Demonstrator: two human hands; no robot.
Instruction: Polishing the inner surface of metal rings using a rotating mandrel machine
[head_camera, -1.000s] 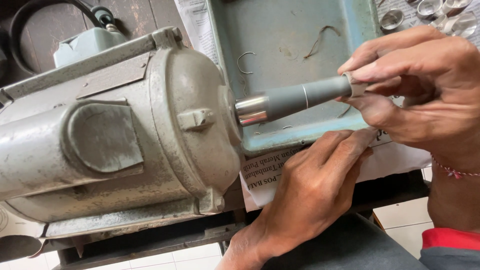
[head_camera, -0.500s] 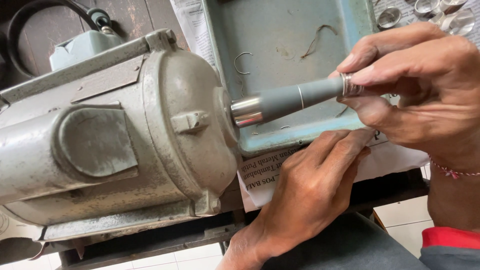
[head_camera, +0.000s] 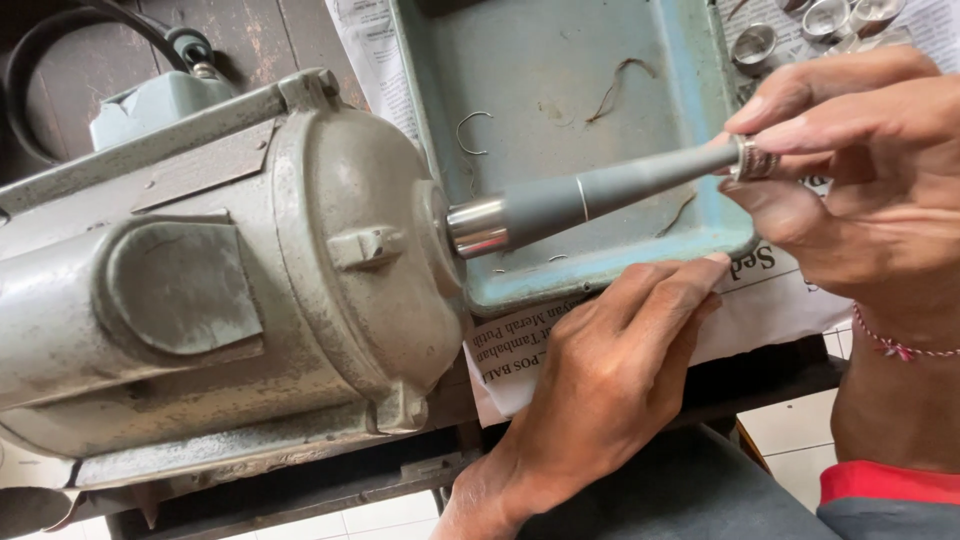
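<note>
We find the right hand (head_camera: 860, 190) pinching a ring (head_camera: 755, 158) seated on the tip of the spindle (head_camera: 600, 195), whose long axis runs leftward into the motor (head_camera: 230, 290). The left hand (head_camera: 610, 380) rests nearer us, fingers together on newspaper (head_camera: 770, 300).

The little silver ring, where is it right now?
In the head view, the silver ring sits at the right, on the tip of the grey tapered spindle, pinched by the right hand, above the blue tray.
</note>
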